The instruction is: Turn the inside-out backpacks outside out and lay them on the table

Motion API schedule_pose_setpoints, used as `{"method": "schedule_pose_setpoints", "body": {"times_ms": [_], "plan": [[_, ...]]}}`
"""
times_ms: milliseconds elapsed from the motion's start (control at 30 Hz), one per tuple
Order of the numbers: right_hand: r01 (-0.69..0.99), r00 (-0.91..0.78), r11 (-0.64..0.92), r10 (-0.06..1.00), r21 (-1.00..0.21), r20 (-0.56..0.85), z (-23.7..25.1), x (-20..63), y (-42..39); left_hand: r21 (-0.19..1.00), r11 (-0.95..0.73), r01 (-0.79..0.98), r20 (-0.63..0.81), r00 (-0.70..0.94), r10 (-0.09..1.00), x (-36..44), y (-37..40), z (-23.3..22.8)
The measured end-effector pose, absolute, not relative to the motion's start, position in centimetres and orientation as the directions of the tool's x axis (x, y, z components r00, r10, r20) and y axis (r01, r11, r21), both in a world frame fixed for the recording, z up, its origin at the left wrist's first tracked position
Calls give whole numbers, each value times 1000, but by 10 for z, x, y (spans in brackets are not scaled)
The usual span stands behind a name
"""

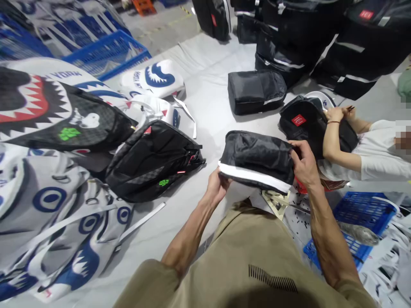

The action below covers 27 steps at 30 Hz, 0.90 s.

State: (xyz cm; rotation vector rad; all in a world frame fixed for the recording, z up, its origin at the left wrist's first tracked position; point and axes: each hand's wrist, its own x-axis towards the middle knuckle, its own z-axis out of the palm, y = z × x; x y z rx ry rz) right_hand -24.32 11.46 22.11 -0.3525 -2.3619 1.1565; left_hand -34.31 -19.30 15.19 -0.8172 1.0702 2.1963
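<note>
I hold a black backpack (257, 159) with a white stripe along its near edge, flat above my lap. My left hand (216, 186) grips its near left corner, thumb on the white stripe. My right hand (303, 164) clasps its right end. Paper tags (276, 202) hang beneath the bag. A black backpack with green marks (154, 160) lies on the grey floor sheet (208, 102) to the left of my hands.
A pile of white, blue and black shark-print backpacks (48, 128) fills the left. Stacked black bags (305, 38) stand at the back, one flat black bag (255, 90) lying before them. Another person in white (369, 149) handles a black bag (305, 119) at right. Blue crates (362, 214) sit lower right.
</note>
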Motion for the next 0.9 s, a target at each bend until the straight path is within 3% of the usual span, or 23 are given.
{"method": "schedule_pose_setpoints", "body": {"times_ms": [133,400,700,833,900], "plan": [[144,-826,507,535,-850,179,214,-269,113,479,-461,-747,-731,-630,261,-349,-183,172],[159,-773,490,602,-857,201,200,-282,134,520,-447,-728,-674,-671,310,-354,-174,177],[144,-778,428,607,-892,165,198,-292,141,595,-443,-671,-628,-732,265,-359,-168,150],[193,-751,425,644,-884,146,192,-296,152,715,-389,-581,-534,-813,233,-357,-165,128],[213,-713,419,684,-883,152,184,-297,165,799,-327,-504,-483,-863,149,-356,-166,111]]}}
